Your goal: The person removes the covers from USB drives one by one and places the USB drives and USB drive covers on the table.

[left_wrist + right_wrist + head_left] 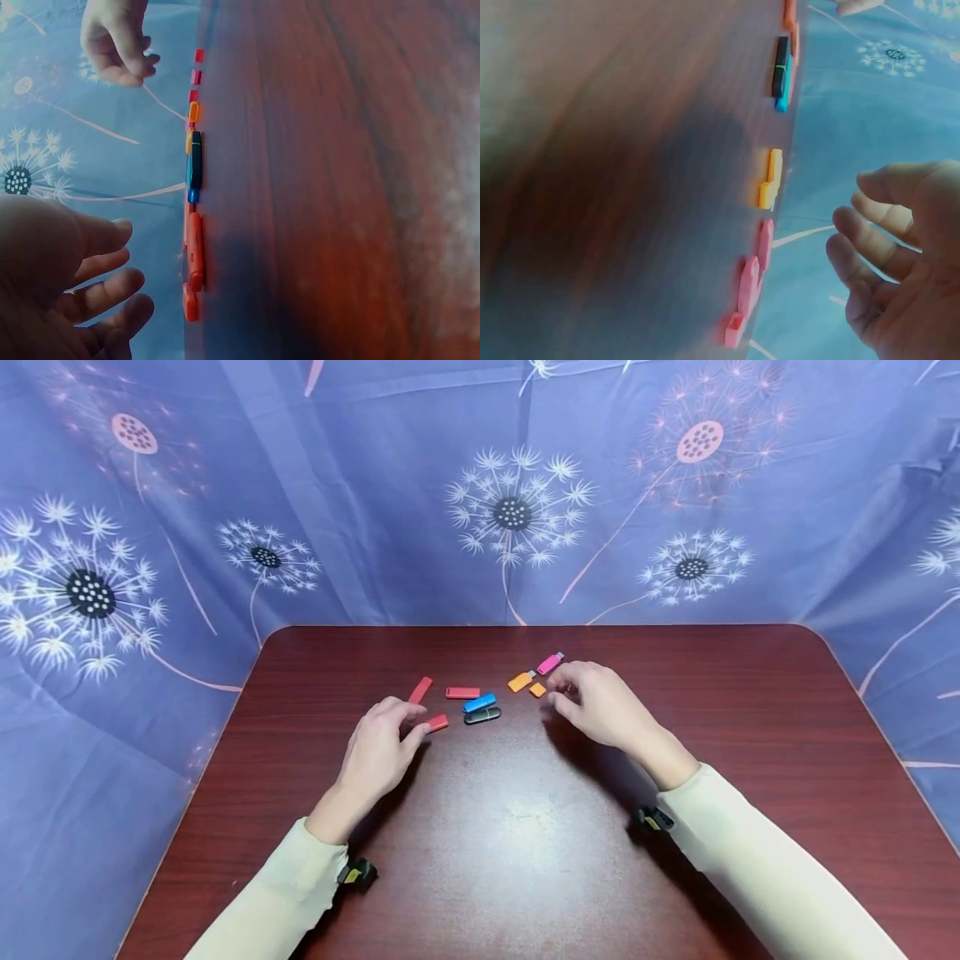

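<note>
My left hand hovers over the left end of a group of USB flash drives, fingers loosely bent and holding nothing. Just by its fingertips lie a slanted red flash drive and a shorter red piece. My right hand is raised at the right end, empty, its fingers relaxed. Beside it are a pink flash drive with its metal plug showing, an uncapped orange flash drive and an orange cap. More pink pieces, hidden by this hand in the head view, show in the right wrist view.
Between the hands lie another red flash drive, a blue flash drive and a black flash drive. They rest on a dark red wooden table. Behind its far edge hangs a blue dandelion-print cloth.
</note>
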Available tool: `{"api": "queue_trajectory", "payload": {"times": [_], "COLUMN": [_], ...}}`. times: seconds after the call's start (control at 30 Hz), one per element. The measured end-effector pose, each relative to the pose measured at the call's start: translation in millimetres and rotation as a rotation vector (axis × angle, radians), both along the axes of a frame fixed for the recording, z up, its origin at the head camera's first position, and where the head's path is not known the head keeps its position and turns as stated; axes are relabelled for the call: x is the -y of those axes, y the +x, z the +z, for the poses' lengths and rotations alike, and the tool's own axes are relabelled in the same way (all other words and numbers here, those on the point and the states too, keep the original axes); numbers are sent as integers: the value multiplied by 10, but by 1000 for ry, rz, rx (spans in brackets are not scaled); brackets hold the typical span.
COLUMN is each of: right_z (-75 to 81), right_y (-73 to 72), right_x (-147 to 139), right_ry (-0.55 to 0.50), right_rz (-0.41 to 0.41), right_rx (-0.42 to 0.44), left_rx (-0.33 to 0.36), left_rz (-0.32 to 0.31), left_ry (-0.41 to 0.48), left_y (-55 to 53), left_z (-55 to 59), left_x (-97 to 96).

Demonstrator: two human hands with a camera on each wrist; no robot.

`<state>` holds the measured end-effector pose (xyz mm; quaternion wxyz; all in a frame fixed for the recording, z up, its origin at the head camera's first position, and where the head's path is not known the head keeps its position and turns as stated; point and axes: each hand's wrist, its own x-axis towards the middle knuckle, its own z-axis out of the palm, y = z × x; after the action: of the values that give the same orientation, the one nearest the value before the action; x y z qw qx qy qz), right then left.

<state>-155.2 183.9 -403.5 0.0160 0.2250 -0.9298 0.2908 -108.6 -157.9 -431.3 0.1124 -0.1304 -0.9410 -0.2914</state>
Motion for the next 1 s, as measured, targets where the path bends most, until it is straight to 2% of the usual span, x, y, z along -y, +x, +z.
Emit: {"api": "queue_trajectory", "payload": {"times": [0.2, 0.4, 0.73, 1.0], "right_z": [-24, -45, -31, -41], "right_y": [171, 346, 582, 684], "right_x": [-92, -194, -278, -349], "right_ry": [-17, -6, 24, 20], "right_rz": [63, 88, 71, 63], "right_rx": [-103, -185, -209, -221], "left_rx": [-6, 6, 57, 81], "left_rz": [-2, -8, -28, -42], "left_ry": [-66, -154, -311, -331], "left_y": [-57, -114, -173, -193], "left_z": [-6, -74, -121, -122], "left_x": [7, 25, 4, -52]}}
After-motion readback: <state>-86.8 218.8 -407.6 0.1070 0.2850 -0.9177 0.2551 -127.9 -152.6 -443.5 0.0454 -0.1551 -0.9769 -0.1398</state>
